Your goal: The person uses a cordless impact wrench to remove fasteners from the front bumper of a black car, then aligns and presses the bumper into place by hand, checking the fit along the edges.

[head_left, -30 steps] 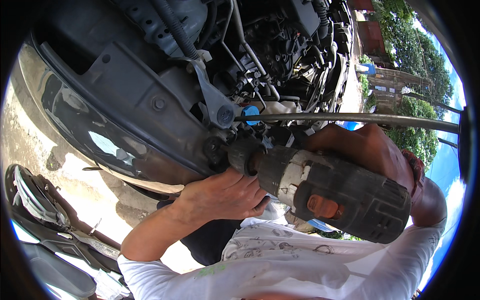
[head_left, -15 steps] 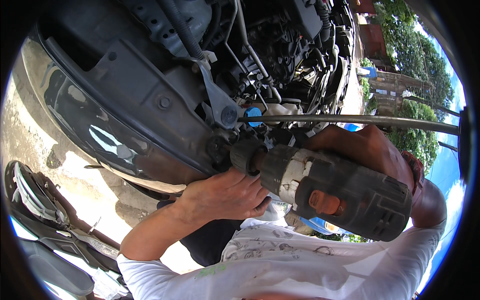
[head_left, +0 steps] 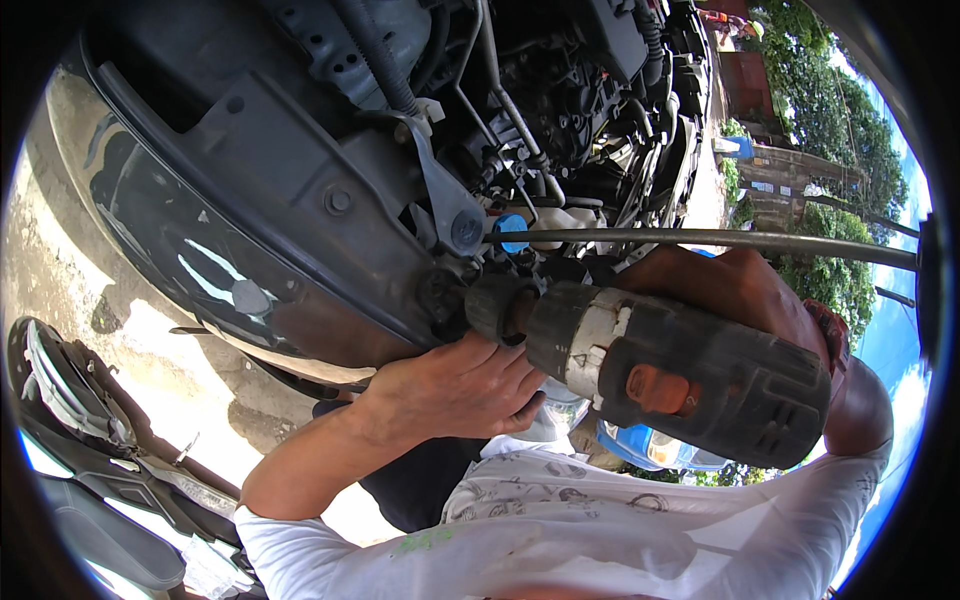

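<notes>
A black cordless drill (head_left: 710, 385) with a pale collar and an orange switch on top lies across the middle, its nose pointing left. My right hand (head_left: 715, 285) is closed round it from the far side; the drill hides most of the fingers and the grip. Under the drill's nose my left hand (head_left: 460, 385) is closed, its curled fingers against a dark cup-shaped piece (head_left: 496, 308) at the front. That piece sits by the corner of a car's grey-black fender (head_left: 300, 320), near a dark round fitting (head_left: 440, 297). The bit's tip is hidden.
A metal prop rod (head_left: 700, 238) crosses just above the drill. Beyond are the engine bay's pipes (head_left: 510, 110), a blue cap (head_left: 511, 232) and a grey bracket (head_left: 450, 210). A parked motorcycle (head_left: 100, 480) stands at lower left. A person (head_left: 735, 22) shows far off at upper right.
The drill has shifted slightly right and its rear has tipped up a little. The car appears slightly lower and further right. Both hands keep their hold. A distant person has come into view.
</notes>
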The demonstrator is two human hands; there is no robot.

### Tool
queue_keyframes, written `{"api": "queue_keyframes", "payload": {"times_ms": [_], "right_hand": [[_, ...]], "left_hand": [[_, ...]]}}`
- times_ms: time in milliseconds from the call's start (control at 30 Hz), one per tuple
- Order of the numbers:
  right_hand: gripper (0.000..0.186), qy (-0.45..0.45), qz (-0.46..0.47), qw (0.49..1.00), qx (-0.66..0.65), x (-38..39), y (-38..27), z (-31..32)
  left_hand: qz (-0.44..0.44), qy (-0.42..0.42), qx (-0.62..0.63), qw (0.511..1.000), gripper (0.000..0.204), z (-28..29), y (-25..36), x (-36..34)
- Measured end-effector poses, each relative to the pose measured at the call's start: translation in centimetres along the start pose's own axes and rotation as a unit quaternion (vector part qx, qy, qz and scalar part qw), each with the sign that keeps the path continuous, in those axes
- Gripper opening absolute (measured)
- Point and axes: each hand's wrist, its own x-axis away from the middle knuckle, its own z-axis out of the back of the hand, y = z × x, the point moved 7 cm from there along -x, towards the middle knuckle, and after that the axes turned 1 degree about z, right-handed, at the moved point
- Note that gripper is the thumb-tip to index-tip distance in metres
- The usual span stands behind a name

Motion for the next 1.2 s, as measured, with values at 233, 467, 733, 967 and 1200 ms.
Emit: {"api": "queue_keyframes", "payload": {"times_ms": [233,467,733,967,1200], "right_hand": [[0.056,-0.005,-0.005,1.000,-0.009,-0.1,0.1,-0.2],[0.055,-0.003,-0.031,0.999,-0.022,-0.3,0.1,-0.2],[0.090,-0.078,0.088,0.993,-0.006,0.1,-0.4,-0.6],[0.108,-0.098,0.075,0.989,-0.079,0.8,0.3,-1.0],[0.107,-0.080,0.064,0.994,-0.024,0.5,-0.1,-0.9]], "left_hand": [[0.010,-0.082,-0.044,0.996,0.048,-0.1,0.1,0.2],[0.017,0.014,-0.002,1.000,0.041,-0.1,0.0,0.1],[-0.004,0.005,-0.022,1.000,0.045,0.3,-0.2,0.1],[0.000,-0.001,-0.031,1.000,0.047,0.3,-0.2,0.1],[-0.003,-0.008,-0.029,1.000,0.048,0.5,-0.3,-0.1]]}}
